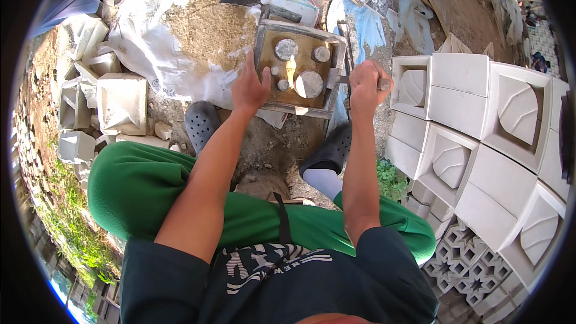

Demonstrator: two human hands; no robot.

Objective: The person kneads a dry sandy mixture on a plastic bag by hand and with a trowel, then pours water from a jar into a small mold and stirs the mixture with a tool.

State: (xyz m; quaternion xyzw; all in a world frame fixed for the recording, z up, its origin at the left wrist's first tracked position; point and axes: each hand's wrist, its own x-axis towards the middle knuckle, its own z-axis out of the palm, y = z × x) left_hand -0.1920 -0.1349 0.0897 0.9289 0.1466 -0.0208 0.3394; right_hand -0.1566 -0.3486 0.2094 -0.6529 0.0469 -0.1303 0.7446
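A square mould frame (pixel 262 44) lies on the ground before me, filled with a tan, sandy layer (pixel 273 93). Several round grey pieces of different sizes sit in it, the largest a disc (pixel 309 84) near the right side. Between them is a small yellowish, tapered piece (pixel 291 71). My left hand (pixel 251 86) rests at the frame's left edge, fingers stretched and thumb apart, holding nothing. My right hand (pixel 367 84) is wrapped round the handle of a trowel (pixel 342 79), whose flat metal part reaches over the frame's right edge.
A dark-bladed tool (pixel 282 13) lies across the frame's far edge. Beyond my left hand, a sand heap (pixel 213 27) spreads on white sheeting (pixel 141 42). Pale cast blocks (pixel 459 78) stand in rows at right; more blocks (pixel 122 102) lie at left. Patterned vent blocks (pixel 474 264) stand lower right.
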